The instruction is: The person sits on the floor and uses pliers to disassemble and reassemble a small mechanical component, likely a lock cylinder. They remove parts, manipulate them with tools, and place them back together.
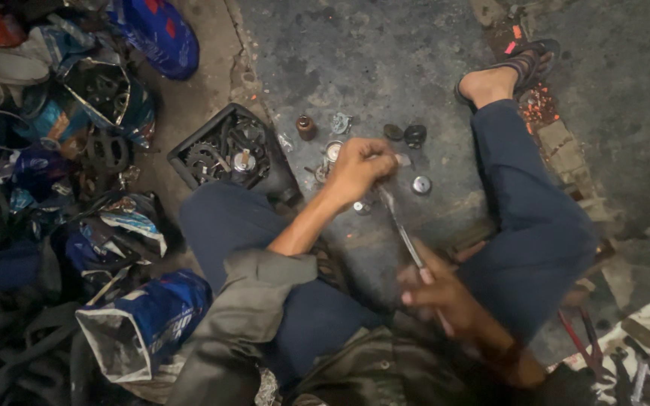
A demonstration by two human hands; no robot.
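Screwdriver (399,225), a slim metal tool, runs slantwise between the two hands over the concrete floor (385,53), its tip up near the left hand and its handle end down in the right. Right hand (445,289) is curled around the lower end, its grip pressed together on the tool, though motion blur hides the fingers' exact placing. Left hand (359,167) is stretched forward with the fingers closed in a fist over a small part on the floor; what it pinches is hidden under the knuckles.

Around that hand small round parts lie scattered: a brown cylinder (306,126), a pale metal fitting (340,122), two dark caps (406,134) and a shiny disc (421,184). Just left of them stands a black tray (189,143) holding a gear (205,159) and other oily pieces. The person sits on the floor, legs in dark blue trousers spread to either side, a sandalled foot (509,71) at the upper right. Blue bags (144,319) and dark scrap crowd the left edge. Red-handled pliers (579,342) lie at the lower right.
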